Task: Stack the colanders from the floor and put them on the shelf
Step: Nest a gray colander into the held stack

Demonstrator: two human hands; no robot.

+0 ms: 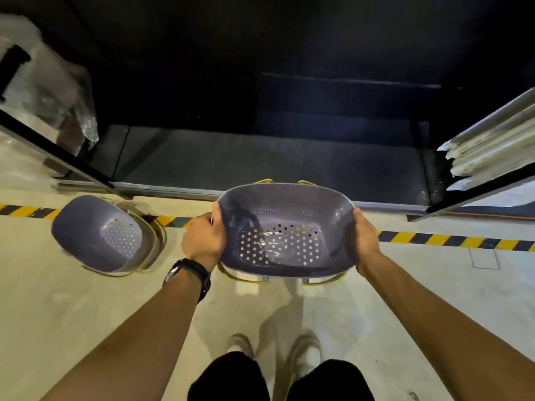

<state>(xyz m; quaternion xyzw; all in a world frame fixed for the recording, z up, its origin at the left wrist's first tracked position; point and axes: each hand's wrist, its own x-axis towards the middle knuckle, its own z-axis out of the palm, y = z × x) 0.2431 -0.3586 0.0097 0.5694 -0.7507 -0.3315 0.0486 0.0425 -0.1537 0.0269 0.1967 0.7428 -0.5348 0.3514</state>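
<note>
I hold a grey-purple oval colander (285,227) above the floor, its perforated bottom facing me. My left hand (204,238) grips its left rim and my right hand (365,240) grips its right rim. Yellow-green edges of something beneath it (318,279) peek out below and behind; I cannot tell whether the two are nested. A second grey-purple colander (105,235) lies on the floor to the left, sitting in a clear bowl with a yellow-green rim. The dark low shelf (260,163) lies just beyond the held colander.
A yellow-and-black hazard stripe (451,241) runs across the pale floor. Plastic-wrapped goods (49,94) stand at the left of the shelf, and white flat packages (492,143) lean at its right. My shoes (278,351) are below.
</note>
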